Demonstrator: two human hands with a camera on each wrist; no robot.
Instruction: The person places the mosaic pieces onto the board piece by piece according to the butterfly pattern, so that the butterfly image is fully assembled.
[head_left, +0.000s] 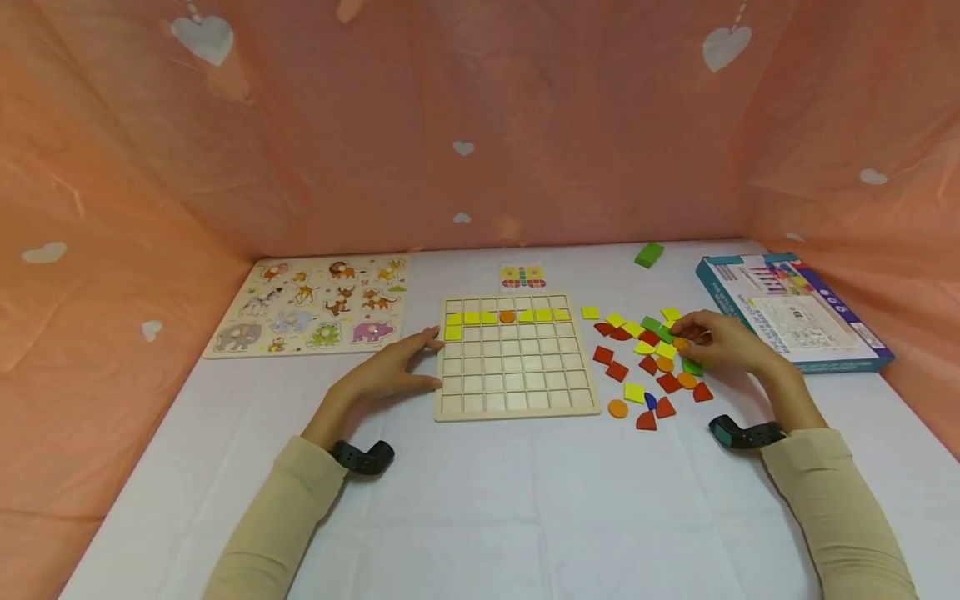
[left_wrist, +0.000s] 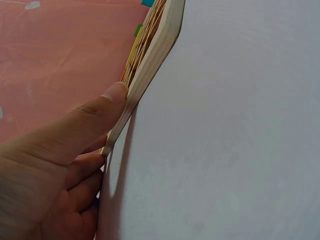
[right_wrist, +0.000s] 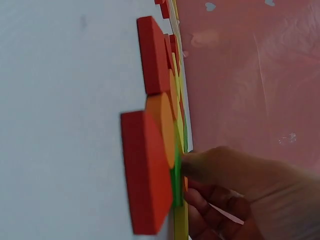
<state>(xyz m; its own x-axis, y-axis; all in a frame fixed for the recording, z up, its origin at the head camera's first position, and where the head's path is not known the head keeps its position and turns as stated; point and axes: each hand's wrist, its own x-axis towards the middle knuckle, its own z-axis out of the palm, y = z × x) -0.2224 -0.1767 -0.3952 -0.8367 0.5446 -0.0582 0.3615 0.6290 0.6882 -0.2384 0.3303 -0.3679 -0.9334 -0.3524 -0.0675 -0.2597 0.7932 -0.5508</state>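
A wooden grid board (head_left: 517, 410) lies on the table. Along its far row are several yellow pieces and an orange disc (head_left: 507, 317), with one yellow square (head_left: 453, 332) below the row's left end. My left hand (head_left: 393, 367) touches the board's left edge, thumb and fingers spread apart along it; the wrist view shows the thumb (left_wrist: 114, 95) on the rim. Over the loose pieces right of the board, my right hand (head_left: 716, 340) has its fingertips low among them. An orange disc (head_left: 680, 342) and a green piece (head_left: 666, 335) lie right at its thumb and forefinger, which stand apart.
A butterfly pattern card (head_left: 522, 276) lies behind the board. An animal puzzle (head_left: 315, 312) is at the left, a boxed set (head_left: 798, 312) at the right, and a green block (head_left: 649, 254) at the back. Red quarter pieces (head_left: 666, 407) and a blue piece (head_left: 650, 401) lie nearer me.
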